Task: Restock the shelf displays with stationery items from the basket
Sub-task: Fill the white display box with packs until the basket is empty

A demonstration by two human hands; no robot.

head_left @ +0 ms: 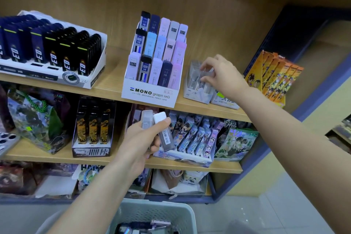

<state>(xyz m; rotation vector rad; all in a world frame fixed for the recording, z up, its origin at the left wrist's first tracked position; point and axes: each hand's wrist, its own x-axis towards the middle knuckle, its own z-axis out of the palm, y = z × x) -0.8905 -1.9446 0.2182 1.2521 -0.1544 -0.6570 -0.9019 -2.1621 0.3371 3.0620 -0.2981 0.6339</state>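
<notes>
My left hand (pixel 141 138) grips two clear pencil-lead cases (pixel 165 135), one with a white cap, in front of the middle shelf. On the upper shelf my right hand (pixel 222 74) pinches another clear lead case (pixel 206 74) over a small white display box (pixel 197 93) that holds several similar cases. That box stands just right of the MONO graph lead display (pixel 152 93). At the bottom, the pale green basket (pixel 182 213) holds several more stationery items.
A tray of dark lead cases (pixel 51 51) fills the upper shelf's left. Orange cartoon packs (pixel 273 76) stand at the right end by the blue upright. The middle shelf carries illustrated boxes (pixel 191 138), black-and-gold packs (pixel 93 127) and a gift bag (pixel 38 119).
</notes>
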